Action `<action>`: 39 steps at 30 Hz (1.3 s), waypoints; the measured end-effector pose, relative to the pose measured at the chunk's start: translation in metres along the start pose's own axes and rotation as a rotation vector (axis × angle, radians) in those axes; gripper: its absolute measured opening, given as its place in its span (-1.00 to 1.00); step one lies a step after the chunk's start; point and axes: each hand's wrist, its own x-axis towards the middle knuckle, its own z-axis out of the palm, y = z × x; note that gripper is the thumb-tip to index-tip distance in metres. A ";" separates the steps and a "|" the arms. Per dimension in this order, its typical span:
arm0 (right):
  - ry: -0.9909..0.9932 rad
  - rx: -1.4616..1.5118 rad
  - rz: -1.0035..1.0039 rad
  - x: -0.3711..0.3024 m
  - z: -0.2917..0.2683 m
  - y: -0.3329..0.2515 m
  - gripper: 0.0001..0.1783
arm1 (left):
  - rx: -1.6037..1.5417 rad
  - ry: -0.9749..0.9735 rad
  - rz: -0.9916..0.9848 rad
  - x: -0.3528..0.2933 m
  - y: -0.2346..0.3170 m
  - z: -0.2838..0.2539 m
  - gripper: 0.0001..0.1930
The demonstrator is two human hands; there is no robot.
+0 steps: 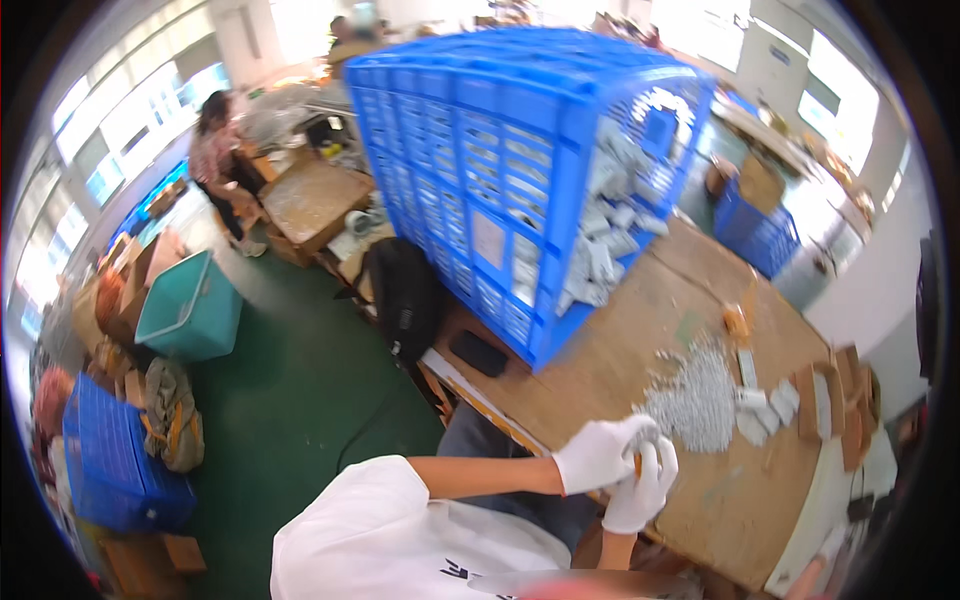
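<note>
My left hand [592,458] and my right hand [643,495], both in white gloves, meet above the near edge of the wooden table [610,375]. Their fingers are closed together around a small greyish piece; its kind is hidden by the gloves, and a bit of orange shows between the fingers. Just beyond them a pile of small grey-white pieces [700,398] is spread on the tabletop. Several larger white pieces [765,415] lie to the right of the pile. A large blue plastic crate [470,190] rests on its side, with white-grey parts [605,235] spilling at its opening.
A black phone [478,353] and a black bag [402,300] are at the table's left edge. Small cardboard boxes [822,400] stand at the right, with an orange item [737,325] farther back. A teal bin [190,308] stands on the floor; another person [225,170] is at the far left.
</note>
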 end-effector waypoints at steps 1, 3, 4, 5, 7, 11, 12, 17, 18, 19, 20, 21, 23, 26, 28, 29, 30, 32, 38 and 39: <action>0.026 -0.002 -0.062 0.001 0.005 0.004 -0.77 | -0.007 0.017 0.022 0.002 -0.003 0.002 -0.55; -0.028 0.002 -0.010 0.011 0.000 -0.011 -0.75 | -0.010 -0.055 -0.078 0.007 0.008 -0.011 -0.58; -0.037 0.039 0.008 0.007 0.002 -0.005 -0.73 | -0.002 -0.033 -0.086 0.007 0.012 -0.010 -0.59; -0.006 0.039 -0.040 0.008 0.006 -0.002 -0.67 | 0.020 -0.006 -0.064 0.006 0.006 -0.008 -0.56; 0.002 -0.042 -0.075 0.005 0.009 0.008 -0.54 | 0.046 -0.013 -0.055 0.011 0.005 -0.005 -0.55; 0.038 -0.108 -0.069 0.008 -0.001 0.020 -0.58 | 0.077 -0.071 -0.042 0.022 0.005 0.011 -0.57; 0.040 -0.110 -0.060 0.011 -0.007 0.018 -0.58 | 0.055 -0.085 -0.018 0.025 0.009 0.012 -0.57; 0.039 -0.077 -0.005 0.008 -0.008 0.031 -0.58 | 0.072 -0.104 -0.010 0.027 0.006 0.033 -0.57; 0.043 -0.080 0.001 0.006 -0.006 0.035 -0.58 | 0.087 -0.109 -0.008 0.028 0.004 0.038 -0.55; 0.027 -0.018 0.068 0.003 -0.004 0.038 -0.56 | 0.102 -0.113 -0.005 0.029 0.001 0.042 -0.54; 0.008 0.047 0.132 0.002 -0.004 0.040 -0.55 | 0.103 -0.115 -0.005 0.029 -0.004 0.045 -0.54; 0.009 0.048 0.133 0.004 -0.007 0.043 -0.55 | 0.084 -0.134 -0.029 0.030 -0.009 0.049 -0.53; -0.062 0.148 0.172 0.011 -0.014 0.050 -0.49 | 0.063 -0.155 -0.050 0.035 -0.017 0.055 -0.53; -0.184 0.176 0.224 0.016 -0.031 0.051 -0.45 | 0.091 -0.195 -0.096 0.046 -0.020 0.062 -0.50; -0.247 0.149 0.214 0.021 -0.040 0.055 -0.43 | 0.034 -0.252 -0.190 0.049 -0.013 0.062 -0.50; -0.260 0.149 0.195 0.023 -0.045 0.058 -0.42 | -0.025 -0.310 -0.287 0.050 -0.009 0.063 -0.49; -0.273 0.150 0.176 0.024 -0.049 0.059 -0.40 | 0.009 -0.335 -0.230 0.048 -0.009 0.067 -0.40; -0.282 0.135 0.228 0.025 -0.050 0.058 -0.38 | -0.020 -0.377 -0.241 0.049 -0.008 0.075 -0.36; -0.119 -0.266 0.189 0.031 -0.066 0.132 -0.55 | 0.285 -0.246 0.099 0.063 -0.024 0.043 -0.28; -0.094 -0.350 0.200 0.040 -0.087 0.149 -0.61 | 0.478 -0.137 0.143 0.079 -0.026 0.022 -0.38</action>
